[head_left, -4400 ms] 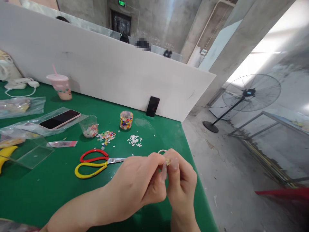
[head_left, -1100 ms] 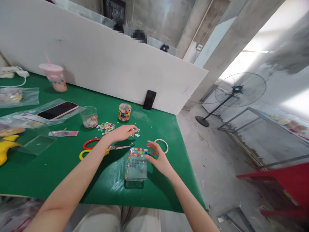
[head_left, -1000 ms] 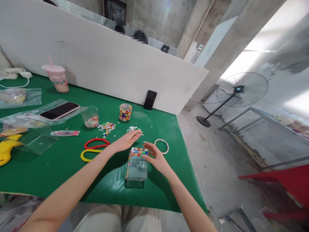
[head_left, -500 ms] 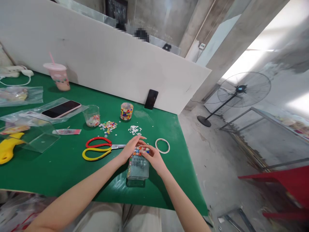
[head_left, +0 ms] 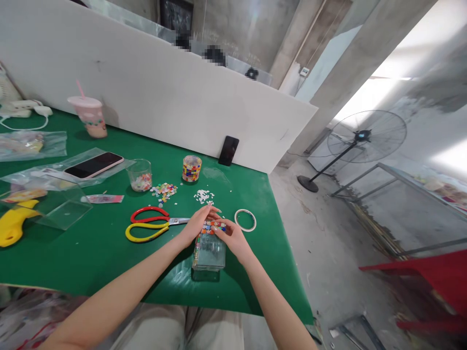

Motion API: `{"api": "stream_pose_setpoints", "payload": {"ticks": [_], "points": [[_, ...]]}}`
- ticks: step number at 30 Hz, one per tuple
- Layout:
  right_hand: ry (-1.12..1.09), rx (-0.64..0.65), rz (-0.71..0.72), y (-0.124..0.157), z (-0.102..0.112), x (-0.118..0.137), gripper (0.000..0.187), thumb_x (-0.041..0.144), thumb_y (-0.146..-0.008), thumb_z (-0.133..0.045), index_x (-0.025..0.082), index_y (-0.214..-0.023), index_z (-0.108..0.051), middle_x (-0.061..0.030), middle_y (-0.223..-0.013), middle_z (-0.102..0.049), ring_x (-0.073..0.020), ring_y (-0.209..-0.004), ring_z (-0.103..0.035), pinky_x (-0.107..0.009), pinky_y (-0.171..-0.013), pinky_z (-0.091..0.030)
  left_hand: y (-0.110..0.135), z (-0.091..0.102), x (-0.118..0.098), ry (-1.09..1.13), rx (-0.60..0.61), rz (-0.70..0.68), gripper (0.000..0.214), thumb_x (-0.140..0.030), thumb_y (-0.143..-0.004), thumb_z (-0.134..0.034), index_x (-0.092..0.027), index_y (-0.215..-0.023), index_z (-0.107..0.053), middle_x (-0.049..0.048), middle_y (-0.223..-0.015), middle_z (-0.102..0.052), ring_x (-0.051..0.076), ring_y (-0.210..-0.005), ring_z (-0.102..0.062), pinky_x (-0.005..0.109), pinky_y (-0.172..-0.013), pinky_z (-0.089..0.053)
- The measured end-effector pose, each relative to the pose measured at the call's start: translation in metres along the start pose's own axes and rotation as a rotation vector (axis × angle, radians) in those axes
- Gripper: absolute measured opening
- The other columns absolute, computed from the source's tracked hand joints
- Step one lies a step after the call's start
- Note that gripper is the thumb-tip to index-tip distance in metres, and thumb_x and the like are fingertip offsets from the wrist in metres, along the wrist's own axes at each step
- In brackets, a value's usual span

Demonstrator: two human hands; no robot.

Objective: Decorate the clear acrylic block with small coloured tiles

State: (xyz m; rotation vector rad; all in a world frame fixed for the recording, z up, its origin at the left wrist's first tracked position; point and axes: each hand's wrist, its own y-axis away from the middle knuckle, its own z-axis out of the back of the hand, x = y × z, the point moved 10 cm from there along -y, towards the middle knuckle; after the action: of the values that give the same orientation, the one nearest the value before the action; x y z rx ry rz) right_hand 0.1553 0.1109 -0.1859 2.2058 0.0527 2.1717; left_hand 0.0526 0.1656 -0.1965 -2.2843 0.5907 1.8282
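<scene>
A clear box (head_left: 210, 253) lies on the green table in front of me, with rows of coloured mosaic tiles (head_left: 208, 227) along its far end and down its left side. My left hand (head_left: 197, 224) curls over the far left corner, steadying it. At the far right corner, the thumb and fingers of my right hand (head_left: 232, 237) press on the tiled rows; any single tile under them is too small to make out. Scissors (head_left: 160, 223) with one red and one yellow handle lie left of the box, their tips by my left hand. A white ring (head_left: 245, 220) is to the right.
Beyond my hands are white tiles (head_left: 203, 196), coloured tiles (head_left: 165, 191), a tile-covered round jar (head_left: 191, 169) and a clear cup (head_left: 140, 176). Two phones, a pink drink cup (head_left: 89, 116), a tube (head_left: 104, 199) and a yellow tool (head_left: 14, 223) are farther off. A white partition (head_left: 164, 92) borders the table.
Both hands stay on the tiled end of the box, with hardly any finger movement. The whole view shifts very slightly.
</scene>
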Motion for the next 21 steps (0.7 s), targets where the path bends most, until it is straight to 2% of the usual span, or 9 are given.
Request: {"api": "stream_pose_setpoints", "payload": {"ticks": [3, 5, 8, 10, 12, 14, 17, 19, 21], "points": [[0.000, 0.007, -0.006, 0.000, 0.003, 0.006, 0.046, 0.060, -0.080, -0.061, 0.020, -0.099, -0.074, -0.0097, -0.104, -0.075, -0.0268, -0.106, -0.066, -0.041, -0.095, -0.048, 0.000, 0.005, -0.001, 0.028, -0.002, 0.007, 0.054, -0.065, -0.087, -0.048, -0.015, -0.093, -0.066, 0.0061, -0.085, -0.072, 0.021, -0.086, -0.067, 0.039, -0.088, -0.050], [0.007, -0.009, 0.006, -0.001, 0.004, 0.010, 0.049, 0.062, -0.083, -0.055, 0.021, -0.103, -0.073, -0.0092, -0.106, -0.075, -0.0256, -0.107, -0.066, -0.040, -0.096, -0.047, 0.000, 0.009, -0.001, 0.036, -0.017, 0.011, 0.059, -0.070, -0.084, -0.046, -0.016, -0.094, -0.066, 0.0069, -0.085, -0.072, 0.022, -0.089, -0.068, 0.037, -0.086, -0.051], [0.039, -0.023, 0.023, -0.005, 0.002, 0.011, 0.043, 0.052, -0.069, -0.076, 0.021, -0.099, -0.073, -0.0074, -0.102, -0.074, -0.0252, -0.099, -0.066, -0.040, -0.093, -0.048, -0.003, 0.016, -0.001, 0.009, -0.054, 0.023, 0.058, -0.068, -0.088, -0.042, -0.015, -0.096, -0.066, 0.0071, -0.086, -0.072, 0.022, -0.090, -0.068, 0.038, -0.084, -0.052], [0.055, -0.025, 0.024, -0.006, -0.001, 0.009, 0.037, 0.043, -0.063, -0.082, 0.021, -0.092, -0.074, -0.0063, -0.098, -0.074, -0.0244, -0.095, -0.065, -0.039, -0.090, -0.048, -0.006, 0.027, -0.003, -0.041, -0.101, 0.031, 0.052, -0.060, -0.093, -0.043, -0.013, -0.099, -0.065, 0.0072, -0.091, -0.071, 0.020, -0.089, -0.068, 0.039, -0.084, -0.053], [0.053, -0.030, 0.023, -0.006, -0.002, 0.006, 0.030, 0.039, -0.065, -0.081, 0.021, -0.087, -0.073, -0.0051, -0.095, -0.073, -0.0229, -0.092, -0.064, -0.038, -0.089, -0.048, -0.011, 0.049, -0.010, -0.119, -0.190, 0.031, 0.042, -0.051, -0.096, -0.048, -0.013, -0.104, -0.064, 0.0071, -0.097, -0.069, 0.019, -0.089, -0.067, 0.040, -0.083, -0.054], [0.032, -0.027, 0.019, -0.004, -0.002, 0.002, 0.029, 0.039, -0.066, -0.080, 0.021, -0.088, -0.072, -0.0034, -0.092, -0.072, -0.0207, -0.086, -0.063, -0.035, -0.085, -0.048, -0.012, 0.083, -0.023, -0.222, -0.323, 0.022, 0.034, -0.043, -0.096, -0.053, -0.013, -0.109, -0.062, 0.0074, -0.104, -0.067, 0.019, -0.091, -0.066, 0.040, -0.082, -0.055], [-0.031, 0.002, 0.006, -0.001, 0.000, -0.005, 0.042, 0.045, -0.068, -0.079, 0.024, -0.102, -0.070, -0.0006, -0.084, -0.068, -0.0184, -0.076, -0.062, -0.033, -0.077, -0.049, -0.006, 0.138, -0.046, -0.400, -0.512, 0.028, 0.032, -0.038, -0.095, -0.056, -0.015, -0.117, -0.059, 0.0085, -0.115, -0.063, 0.020, -0.096, -0.064, 0.040, -0.082, -0.055], [-0.097, 0.018, 0.003, 0.000, 0.003, -0.011, 0.055, 0.057, -0.071, -0.073, 0.026, -0.116, -0.066, -0.0002, -0.082, -0.067, -0.0187, -0.076, -0.063, -0.033, -0.076, -0.049, -0.003, 0.160, -0.056, -0.512, -0.524, 0.070, 0.031, -0.037, -0.094, -0.056, -0.015, -0.116, -0.060, 0.0079, -0.114, -0.063, 0.021, -0.096, -0.064, 0.039, -0.081, -0.056], [-0.173, 0.012, -0.002, 0.000, 0.008, -0.018, 0.063, 0.070, -0.077, -0.058, 0.027, -0.123, -0.061, -0.0023, -0.087, -0.067, -0.0196, -0.081, -0.065, -0.035, -0.080, -0.050, -0.004, 0.167, -0.057, -0.609, -0.455, 0.131, 0.030, -0.037, -0.094, -0.057, -0.015, -0.114, -0.061, 0.0071, -0.110, -0.065, 0.020, -0.093, -0.065, 0.038, -0.080, -0.057]]}}
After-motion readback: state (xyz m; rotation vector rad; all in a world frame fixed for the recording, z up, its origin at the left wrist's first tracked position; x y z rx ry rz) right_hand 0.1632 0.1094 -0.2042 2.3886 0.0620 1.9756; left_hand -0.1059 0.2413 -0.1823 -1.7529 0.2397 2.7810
